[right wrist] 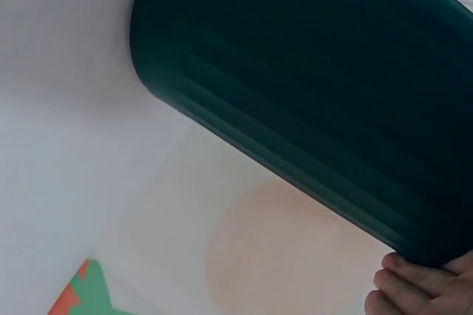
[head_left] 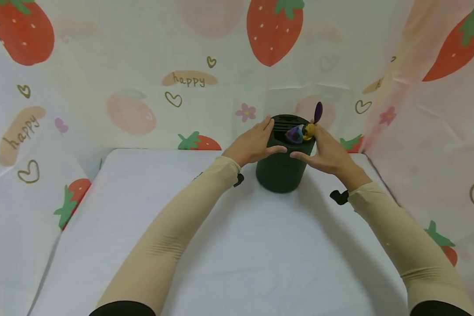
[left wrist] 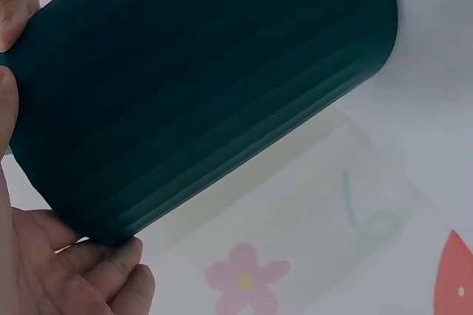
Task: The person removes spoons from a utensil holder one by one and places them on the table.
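A dark green round holder [head_left: 280, 173] with a slotted top stands near the back of the table. My left hand [head_left: 254, 142] grips its upper left side, thumb across the front and fingers toward the back rim. On the upper right side my right hand [head_left: 328, 149] grips it the same way; the two thumbs nearly meet. From the top opening show a shiny blue-purple piece [head_left: 295, 134], a yellow patterned piece [head_left: 308, 131] and a dark purple oval end [head_left: 318, 112]; their kind is unclear. Both wrist views show the holder's smooth wall [left wrist: 207, 93] close up, with fingertips at its rim.
A white-covered table [head_left: 260, 263] lies under the holder. Behind it and at both sides hang pale curtains [head_left: 221, 114] printed with strawberries, hearts and flowers. The back curtain is close behind the holder.
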Action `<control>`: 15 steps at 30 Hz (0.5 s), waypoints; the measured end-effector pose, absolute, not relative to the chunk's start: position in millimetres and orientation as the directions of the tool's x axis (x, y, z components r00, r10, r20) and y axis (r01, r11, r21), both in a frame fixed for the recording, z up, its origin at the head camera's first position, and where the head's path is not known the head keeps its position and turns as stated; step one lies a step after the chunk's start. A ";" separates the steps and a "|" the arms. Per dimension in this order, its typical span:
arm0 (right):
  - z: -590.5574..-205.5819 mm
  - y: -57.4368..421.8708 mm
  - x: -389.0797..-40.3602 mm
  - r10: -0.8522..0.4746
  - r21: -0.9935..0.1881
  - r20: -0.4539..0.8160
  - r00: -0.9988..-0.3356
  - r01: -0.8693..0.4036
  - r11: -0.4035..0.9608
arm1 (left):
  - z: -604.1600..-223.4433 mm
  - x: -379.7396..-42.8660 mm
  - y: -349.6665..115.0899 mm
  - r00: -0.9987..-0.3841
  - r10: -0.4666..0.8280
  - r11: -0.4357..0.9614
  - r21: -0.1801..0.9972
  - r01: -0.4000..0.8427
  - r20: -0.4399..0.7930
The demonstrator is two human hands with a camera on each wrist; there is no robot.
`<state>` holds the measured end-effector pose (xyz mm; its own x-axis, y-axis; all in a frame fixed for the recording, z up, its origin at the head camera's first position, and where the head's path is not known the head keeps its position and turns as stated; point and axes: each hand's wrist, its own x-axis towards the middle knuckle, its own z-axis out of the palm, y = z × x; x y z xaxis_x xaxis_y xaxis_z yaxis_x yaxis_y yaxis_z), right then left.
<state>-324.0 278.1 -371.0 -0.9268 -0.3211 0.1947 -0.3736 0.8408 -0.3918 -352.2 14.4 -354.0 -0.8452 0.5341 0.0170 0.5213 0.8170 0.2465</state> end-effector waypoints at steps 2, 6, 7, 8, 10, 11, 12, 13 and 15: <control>-372.3 272.2 -323.8 -0.323 -0.402 0.204 -0.924 -0.380 0.833 | -354.9 -351.5 7.8 -0.844 0.536 0.815 0.250 0.523 0.018; -375.2 259.4 -323.7 -0.329 -0.420 0.229 -0.916 -0.398 0.816 | -356.3 -349.7 -6.8 -0.843 0.538 0.814 0.249 0.525 0.018; -375.9 256.2 -324.0 -0.332 -0.422 0.236 -0.913 -0.404 0.812 | -356.6 -349.4 -10.5 -0.842 0.539 0.812 0.251 0.527 0.023; -376.8 253.0 -324.5 -0.333 -0.424 0.243 -0.911 -0.409 0.808 | -356.9 -349.1 -14.3 -0.841 0.540 0.810 0.254 0.528 0.026; -378.4 246.7 -325.3 -0.337 -0.425 0.257 -0.906 -0.419 0.802 | -357.3 -348.5 -21.7 -0.840 0.542 0.807 0.259 0.531 0.034; -378.9 243.5 -325.7 -0.340 -0.428 0.264 -0.903 -0.426 0.797 | -357.1 -347.8 -25.5 -0.839 0.543 0.804 0.266 0.532 0.037; -379.3 240.1 -326.0 -0.344 -0.432 0.272 -0.899 -0.434 0.791 | -357.3 -347.8 -29.2 -0.839 0.543 0.803 0.270 0.532 0.039; -380.0 237.2 -326.4 -0.348 -0.432 0.281 -0.894 -0.442 0.786 | -357.5 -347.6 -32.4 -0.839 0.543 0.801 0.273 0.532 0.041; -380.6 231.2 -326.2 -0.353 -0.435 0.290 -0.890 -0.451 0.779 | -357.5 -346.6 -39.1 -0.839 0.542 0.801 0.277 0.531 0.041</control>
